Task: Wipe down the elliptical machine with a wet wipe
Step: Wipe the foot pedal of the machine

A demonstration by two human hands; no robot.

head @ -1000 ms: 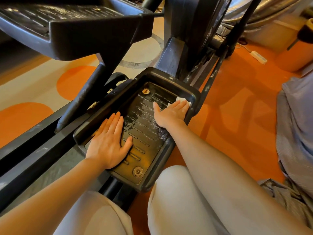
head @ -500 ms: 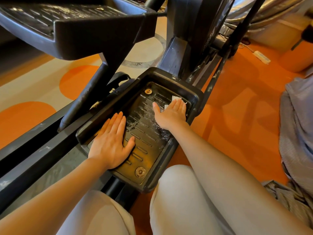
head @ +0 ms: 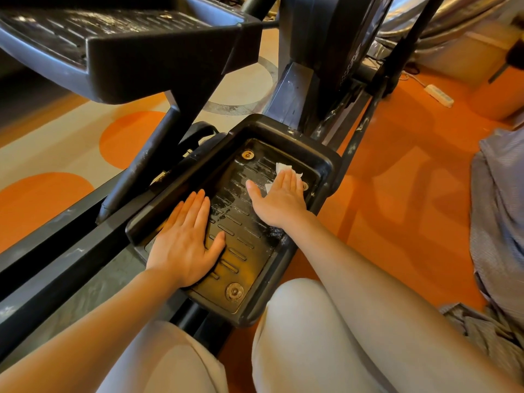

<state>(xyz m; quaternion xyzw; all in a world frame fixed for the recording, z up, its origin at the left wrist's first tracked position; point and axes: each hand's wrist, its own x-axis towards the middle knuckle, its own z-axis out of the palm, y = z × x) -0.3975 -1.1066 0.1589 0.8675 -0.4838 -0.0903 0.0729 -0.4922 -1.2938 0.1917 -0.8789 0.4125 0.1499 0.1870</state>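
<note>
While the person crouches over the near foot pedal (head: 326, 163) of the elliptical, both hands lie flat in its tray. The right hand (head: 279, 198) has its fingers straight and together, pressing the wet wipe (head: 285, 168) down on the ribbed tread; nothing is curled round the wipe, it is simply trapped under the palm and fingers, with a white crumple poking out past the fingertips and a smaller bit showing by the thumb. The left hand (head: 185, 242) is also spread flat, palm down on the inner side of the same tread, holding nothing and seemingly steadying the pedal.

What matters for the coming stroke is how the pedal runs. Its long axis goes from the person's knees away and to the right, toward the machine's upright column (head: 289, 89). The wipe sits at the far end, just short of the raised front wall and close beside the right-hand rim. So the uncleaned stretch, as I judge it, lies back toward the person and across toward the left hand; a pull along the ribs toward the knees looks the natural move. The right hand is the one on the wipe and far nearer the work. Wet smears seem to glisten on the middle ribs, though glare makes that hard to be sure of.

A second pedal (head: 119, 52) hangs higher at the upper left, well apart from both hands.
</note>
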